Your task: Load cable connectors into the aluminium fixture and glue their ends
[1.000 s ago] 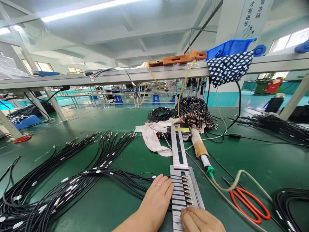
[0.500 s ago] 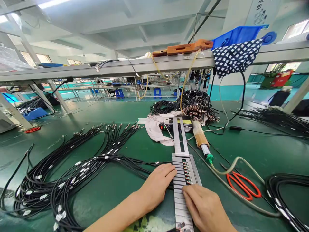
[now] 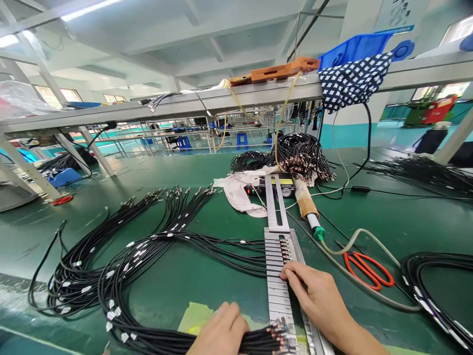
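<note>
A long slotted metal fixture (image 3: 278, 276) lies on the green bench, with several cable ends seated in its upper slots (image 3: 284, 249). My right hand (image 3: 318, 298) rests on the fixture's middle, fingers pressed flat against the slots. My left hand (image 3: 221, 335) sits at the bottom edge, curled over a bundle of black cables (image 3: 254, 341) whose metal-tipped ends point at the fixture's lower part. More black cables (image 3: 148, 256) loop away to the left across the bench.
Red-handled scissors (image 3: 365, 268) and a green-tipped tool with a hose (image 3: 308, 214) lie right of the fixture. A black control box (image 3: 271, 186), a white cloth (image 3: 240, 197) and a coiled cable heap (image 3: 299, 158) sit behind. A shelf (image 3: 221, 103) runs overhead.
My left hand left the fixture's left side and dropped back to the near edge onto a cable bundle. My right hand slid up along the fixture. The view tilted down.
</note>
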Available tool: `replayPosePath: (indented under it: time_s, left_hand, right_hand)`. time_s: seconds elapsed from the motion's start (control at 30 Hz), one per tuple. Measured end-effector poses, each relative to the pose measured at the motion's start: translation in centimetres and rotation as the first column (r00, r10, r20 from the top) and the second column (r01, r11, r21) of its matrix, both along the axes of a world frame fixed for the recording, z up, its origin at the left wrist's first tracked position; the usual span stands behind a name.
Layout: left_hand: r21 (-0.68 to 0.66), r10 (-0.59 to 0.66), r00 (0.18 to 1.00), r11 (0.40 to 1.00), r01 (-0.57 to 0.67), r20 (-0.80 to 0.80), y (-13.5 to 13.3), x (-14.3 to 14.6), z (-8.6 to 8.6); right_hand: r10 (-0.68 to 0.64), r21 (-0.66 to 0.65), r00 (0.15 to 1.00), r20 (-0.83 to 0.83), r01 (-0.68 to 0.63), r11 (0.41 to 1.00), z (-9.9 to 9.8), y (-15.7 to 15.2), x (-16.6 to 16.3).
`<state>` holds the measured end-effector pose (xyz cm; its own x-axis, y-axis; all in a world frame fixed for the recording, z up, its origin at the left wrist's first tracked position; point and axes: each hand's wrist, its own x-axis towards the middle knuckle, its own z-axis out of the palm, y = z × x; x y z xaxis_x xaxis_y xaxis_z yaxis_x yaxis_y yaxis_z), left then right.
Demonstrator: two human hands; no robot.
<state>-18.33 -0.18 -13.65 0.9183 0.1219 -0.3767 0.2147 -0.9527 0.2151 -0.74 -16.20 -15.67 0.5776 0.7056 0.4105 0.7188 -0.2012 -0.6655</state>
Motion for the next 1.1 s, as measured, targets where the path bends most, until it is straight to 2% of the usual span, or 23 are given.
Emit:
replayPosePath:
  time_s: [0.1,0.2,0.3,0.37,0.43,0.57,0.67,0.73,0.8,0.87,0.97,1.03,1.1]
  left_hand:
    - [-0.028,0.058,0.998,0.998,-0.056,0.041,-0.8,1.1,2.0]
    - [-0.184,0.078,0.983,0.982,-0.048,0.164,-1.2,1.7,3.8]
    - [-0.414,0.116,0.974,0.91,-0.025,0.195,-1.1,2.3,3.9]
    - [-0.495,0.153,0.965,0.869,-0.03,0.211,-0.9,2.7,3.6]
    - [-0.487,0.165,0.96,0.873,-0.034,0.228,-0.9,3.2,3.3]
    - [-0.383,0.125,0.951,0.924,-0.008,0.282,-1.3,3.8,2.5]
    - [-0.321,0.039,0.941,0.944,0.076,0.337,-1.5,3.5,1.6]
    - [-0.302,0.005,0.938,0.948,0.106,0.348,-1.2,2.7,1.7]
    - [-0.315,0.073,0.938,0.948,0.04,0.339,-0.3,1.4,2.9]
    - [-0.353,0.219,0.924,0.93,-0.102,0.312,1.1,-0.3,4.8]
    - [-0.362,0.371,0.895,0.892,-0.27,0.247,4.1,-2.8,6.8]
    - [-0.355,0.403,0.896,0.878,-0.321,0.187,5.9,-4.1,6.8]
    - [-0.365,0.389,0.911,0.874,-0.32,0.134,7.0,-4.8,6.1]
  right_hand:
    - [0.009,-0.006,0.997,-0.081,-0.009,1.0,0.1,-0.1,0.1]
    - [0.017,0.002,0.973,-0.228,-0.017,1.0,0.2,-0.2,0.4]
    - [0.012,0.05,0.915,-0.403,0.009,0.999,0.3,-0.2,0.8]
    - [0.024,0.094,0.871,-0.49,0.026,0.995,0.5,-0.2,1.1]
    - [0.043,0.123,0.841,-0.539,0.029,0.992,0.7,0.0,1.2]
    - [0.045,0.103,0.83,-0.556,0.015,0.995,0.9,0.0,1.1]
    - [-0.017,0.037,0.849,-0.527,0.043,0.998,-0.3,-0.6,1.5]
    - [-0.063,-0.023,0.872,-0.485,0.06,0.998,-1.6,-1.1,2.2]
    - [-0.065,-0.064,0.899,-0.434,0.041,0.997,-2.9,-1.4,2.9]
    - [-0.055,-0.087,0.922,-0.384,0.023,0.996,-3.6,-1.5,3.3]
    - [-0.053,-0.105,0.948,-0.313,0.021,0.994,-3.6,-1.6,3.2]
    - [-0.052,-0.106,0.957,-0.286,0.023,0.994,-3.1,-1.5,3.0]
    - [-0.053,-0.102,0.96,-0.276,0.026,0.994,-2.5,-1.4,2.8]
